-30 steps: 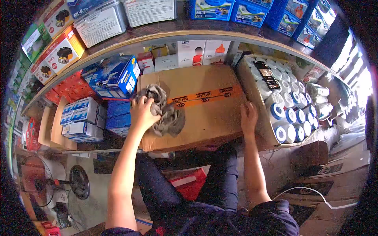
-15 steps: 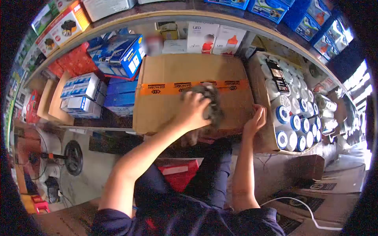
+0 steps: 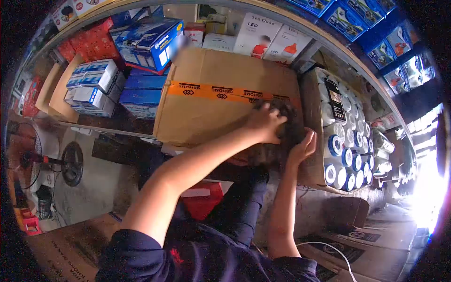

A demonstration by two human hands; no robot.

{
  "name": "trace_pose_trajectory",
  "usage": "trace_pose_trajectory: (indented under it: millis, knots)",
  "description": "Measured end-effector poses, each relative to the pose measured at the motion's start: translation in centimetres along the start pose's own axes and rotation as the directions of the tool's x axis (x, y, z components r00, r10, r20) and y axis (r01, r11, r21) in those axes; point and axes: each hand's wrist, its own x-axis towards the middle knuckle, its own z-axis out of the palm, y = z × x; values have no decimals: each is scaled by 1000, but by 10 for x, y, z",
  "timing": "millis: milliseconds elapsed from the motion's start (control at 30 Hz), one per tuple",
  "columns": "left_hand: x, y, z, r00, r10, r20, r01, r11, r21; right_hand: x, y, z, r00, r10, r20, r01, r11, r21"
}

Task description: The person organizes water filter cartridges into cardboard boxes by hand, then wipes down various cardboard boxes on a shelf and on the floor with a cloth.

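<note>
The left hand (image 3: 266, 124) is clutching a dark cloth (image 3: 292, 123) over the right end of a taped carton (image 3: 206, 115). Just beside it, the right hand (image 3: 304, 147) is holding its fingers bent, its grip unclear.

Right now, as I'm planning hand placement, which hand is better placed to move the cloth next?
Probably the left hand: it grips the dark cloth near the right edge of the cardboard box. The right hand is beside that edge; whether it touches the cloth is unclear.

Brown carton (image 3: 206, 117), black-printed orange tape (image 3: 204, 90)
</note>
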Motion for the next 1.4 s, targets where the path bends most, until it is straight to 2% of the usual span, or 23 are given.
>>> trace_pose_trajectory:
  millis: [33,67,100,167,200,233,300,400,433,500,633,667,733,833,867,900,933,967,1067,1233,1400]
  knots:
    - [-16,-4,-14,999,-32,3,32,999,28,-1,1,-1,1000,12,-4,-12,1000,-10]
    - [-35,-11,-26,997,-40,-62,44,997,59,0,3,-2,1000,12,-5,-12,1000,-11]
    - [-50,-18,-42,997,-73,-33,76,992,97,1,5,-2,1000,11,9,-11,1000,-7]
    - [-88,-33,-74,984,-154,-85,161,983,86,0,5,-1,1000,16,19,-16,1000,1]
    - [-106,-41,-96,972,-232,-24,233,967,104,0,2,1,1000,-24,1,24,1000,19]
    - [-124,-46,-116,963,-268,-36,270,948,169,0,0,2,998,-63,-20,63,997,35]
    - [-159,-58,-139,936,-325,-134,348,912,219,0,-1,2,999,-33,0,33,999,16]
    - [-185,-66,-158,878,-447,-171,478,846,235,-1,-6,1,1000,3,30,-2,1000,-20]
    - [-184,-66,-156,878,-448,-170,478,846,236,-2,-7,1,999,8,37,-7,999,-37]
    - [-179,-67,-152,892,-402,-209,448,851,273,-1,-6,2,999,-18,42,20,999,-32]
    - [-144,-62,-127,957,-258,-133,287,912,292,-1,-12,3,998,-30,54,31,999,-32]
    - [-130,-55,-114,967,-218,-131,244,939,241,-2,-13,3,998,-32,54,34,999,-33]
    - [-98,-43,-90,989,-132,-69,141,981,131,-1,-12,3,998,19,56,-19,1000,-9]
    - [-47,-15,-51,999,-19,42,16,998,60,-1,-6,2,999,-11,51,14,998,-57]
    - [-31,-4,-39,996,3,87,-3,1000,1,-1,-4,2,999,-17,49,20,998,-62]
    - [-19,7,-23,996,-3,89,0,1000,31,-1,-3,2,998,-20,53,23,998,-54]
    - [-3,19,-22,984,-6,181,1,1000,26,-1,-3,2,998,-23,59,25,999,-44]
    - [8,20,2,997,33,75,-34,999,8,0,-5,2,998,-29,59,32,998,-46]
    - [28,19,17,997,78,-4,-78,994,-79,0,-12,2,999,44,8,-44,999,24]
    - [39,8,24,992,104,-71,-105,994,-21,2,-6,6,990,-136,27,137,989,-48]
    - [67,-15,43,983,90,-159,-85,996,38,2,-1,7,992,-122,44,126,986,-107]
